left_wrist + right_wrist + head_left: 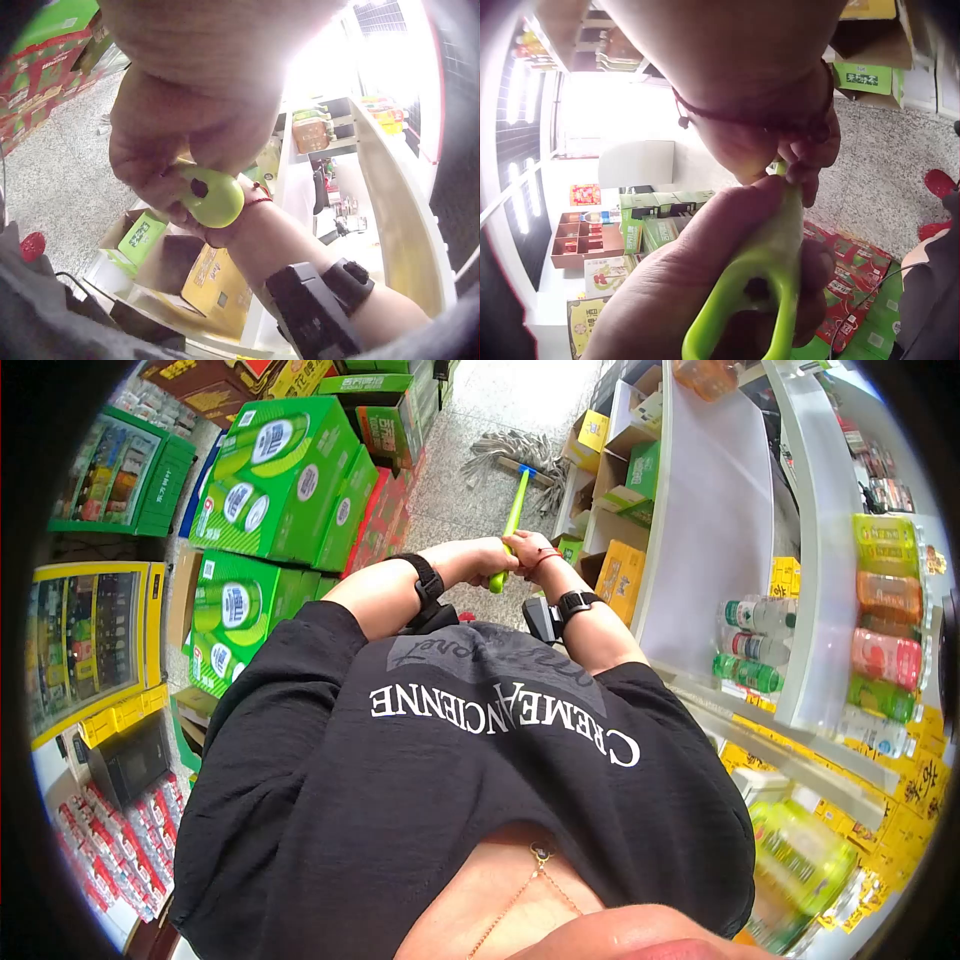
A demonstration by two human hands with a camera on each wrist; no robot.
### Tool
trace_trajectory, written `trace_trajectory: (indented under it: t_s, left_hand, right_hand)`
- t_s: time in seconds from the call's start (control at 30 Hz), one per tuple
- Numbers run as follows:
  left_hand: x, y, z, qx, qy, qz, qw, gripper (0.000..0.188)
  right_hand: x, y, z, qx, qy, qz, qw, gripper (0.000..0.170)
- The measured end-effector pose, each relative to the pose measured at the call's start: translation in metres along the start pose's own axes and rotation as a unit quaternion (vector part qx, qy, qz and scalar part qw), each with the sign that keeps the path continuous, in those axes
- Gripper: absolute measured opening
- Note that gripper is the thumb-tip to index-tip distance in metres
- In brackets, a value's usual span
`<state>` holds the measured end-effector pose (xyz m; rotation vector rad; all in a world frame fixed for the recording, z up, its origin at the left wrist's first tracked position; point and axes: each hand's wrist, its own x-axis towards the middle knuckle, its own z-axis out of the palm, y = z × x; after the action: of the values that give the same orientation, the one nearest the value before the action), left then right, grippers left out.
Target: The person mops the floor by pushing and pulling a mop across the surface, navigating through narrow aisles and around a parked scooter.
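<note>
A mop with a bright green handle reaches forward from my hands. Its grey string head is spread on the speckled floor, below a blue joint. My left hand grips the handle close to its end, where a rounded tip with a hole sticks out below the fist. Just beyond it, my right hand, with a red cord at the wrist, holds the handle too. In the right wrist view the left hand wraps the handle end, while the right fingers curl round it further along.
Green drink cartons are stacked at the left, with red cartons beside them. White shelving runs along the right, holding bottles and open boxes. A yellow-framed display fridge stands far left.
</note>
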<state>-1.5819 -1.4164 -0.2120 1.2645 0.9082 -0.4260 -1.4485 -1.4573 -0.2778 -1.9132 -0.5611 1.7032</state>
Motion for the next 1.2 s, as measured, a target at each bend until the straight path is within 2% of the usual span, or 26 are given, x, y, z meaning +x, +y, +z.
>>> trace_trajectory:
  t_s: [0.07, 0.1, 0.13, 0.17, 0.23, 0.3, 0.33, 0.37, 0.43, 0.47, 0.5, 0.57, 0.6, 0.63, 0.7, 0.73, 0.83, 0.87, 0.9, 0.97, 1.0, 1.03, 1.07, 1.1, 1.17, 1.2]
  left_hand:
    - [0.013, 0.016, -0.011, -0.013, 0.001, 0.013, 1.000, 0.026]
    - [0.022, 0.025, -0.017, -0.011, -0.001, 0.012, 1.000, 0.026]
    - [0.033, 0.034, -0.022, -0.007, -0.009, 0.004, 1.000, 0.026]
    - [0.045, 0.042, -0.028, -0.004, -0.020, -0.004, 1.000, 0.026]
    - [0.082, 0.049, -0.039, -0.013, -0.046, 0.005, 0.999, 0.026]
    - [0.109, 0.064, -0.051, -0.018, -0.044, 0.000, 0.999, 0.026]
    - [0.122, 0.074, -0.059, 0.000, -0.050, -0.013, 0.999, 0.027]
    - [0.129, 0.088, -0.069, -0.001, -0.051, -0.009, 0.999, 0.027]
    - [0.140, 0.122, -0.096, 0.051, -0.079, -0.016, 0.995, 0.027]
    - [0.163, 0.131, -0.109, 0.031, -0.086, -0.022, 0.996, 0.027]
    - [0.175, 0.147, -0.123, 0.029, -0.088, -0.018, 0.996, 0.027]
    - [0.191, 0.181, -0.149, 0.008, -0.079, -0.019, 0.997, 0.028]
    - [0.195, 0.196, -0.160, 0.009, -0.081, -0.019, 0.996, 0.028]
    - [0.199, 0.214, -0.174, 0.015, -0.069, -0.008, 0.997, 0.028]
    - [0.199, 0.247, -0.198, 0.025, -0.085, -0.005, 0.996, 0.025]
    - [0.209, 0.256, -0.203, 0.017, -0.083, -0.012, 0.996, 0.023]
    - [0.252, 0.264, -0.222, 0.021, -0.093, 0.000, 0.995, 0.019]
    - [0.255, 0.272, -0.228, -0.003, -0.098, -0.003, 0.995, 0.019]
    - [0.266, 0.281, -0.242, -0.003, -0.135, -0.007, 0.991, 0.018]
    - [0.282, 0.312, -0.261, 0.025, -0.116, -0.030, 0.993, 0.017]
    - [0.296, 0.325, -0.270, 0.032, -0.107, -0.040, 0.993, 0.017]
    - [0.312, 0.339, -0.278, 0.037, -0.100, -0.050, 0.993, 0.018]
    - [0.331, 0.345, -0.286, -0.018, -0.115, -0.015, 0.993, 0.017]
    - [0.350, 0.356, -0.297, -0.023, -0.107, -0.006, 0.994, 0.017]
    - [0.373, 0.385, -0.321, -0.019, -0.075, 0.036, 0.996, 0.019]
    - [0.380, 0.401, -0.326, -0.039, -0.037, 0.044, 0.998, 0.022]
  right_hand:
    - [0.030, -0.002, -0.017, -0.055, 0.000, 0.031, 0.998, 0.033]
    - [0.051, 0.003, -0.029, -0.052, 0.000, 0.032, 0.998, 0.033]
    - [0.073, 0.010, -0.044, -0.171, 0.000, -0.084, 0.982, 0.034]
    - [0.078, 0.004, -0.052, -0.286, -0.001, -0.194, 0.938, 0.034]
    - [0.093, -0.014, -0.071, -0.250, 0.007, -0.168, 0.954, 0.034]
    - [0.085, -0.052, -0.081, -0.216, 0.028, -0.079, 0.973, 0.032]
    - [0.096, -0.059, -0.087, -0.074, 0.030, -0.032, 0.996, 0.031]
    - [0.120, -0.057, -0.101, -0.077, 0.033, -0.032, 0.996, 0.031]
    - [0.179, -0.048, -0.136, -0.244, 0.029, -0.263, 0.933, 0.031]
    - [0.163, -0.094, -0.132, -0.107, 0.039, -0.059, 0.992, 0.032]
    - [0.178, -0.107, -0.141, -0.111, 0.041, -0.057, 0.991, 0.032]
    - [0.203, -0.134, -0.162, 0.004, 0.055, -0.058, 0.997, 0.033]
    - [0.212, -0.152, -0.172, -0.061, 0.055, -0.075, 0.994, 0.033]
    - [0.233, -0.166, -0.188, -0.059, 0.058, -0.079, 0.993, 0.033]
    - [0.256, -0.179, -0.207, -0.278, 0.045, -0.230, 0.932, 0.032]
    - [0.270, -0.186, -0.214, -0.061, 0.025, -0.034, 0.997, 0.033]
    - [0.296, -0.200, -0.231, -0.100, 0.022, -0.098, 0.990, 0.034]
    - [0.303, -0.206, -0.233, -0.031, 0.066, -0.061, 0.995, 0.036]
    - [0.305, -0.225, -0.240, -0.081, 0.063, -0.058, 0.993, 0.038]
    - [0.316, -0.256, -0.252, 0.011, 0.021, -0.061, 0.998, 0.038]
    - [0.329, -0.271, -0.269, 0.009, 0.020, -0.064, 0.998, 0.038]
    - [0.341, -0.284, -0.289, -0.297, 0.025, -0.211, 0.931, 0.036]
    - [0.353, -0.295, -0.306, -0.566, 0.027, -0.333, 0.753, 0.035]
    - [0.368, -0.308, -0.314, -0.273, 0.018, -0.175, 0.946, 0.031]
    - [0.393, -0.343, -0.345, -0.376, -0.023, -0.246, 0.893, 0.032]
    - [0.401, -0.360, -0.356, -0.594, 0.023, -0.327, 0.735, 0.033]
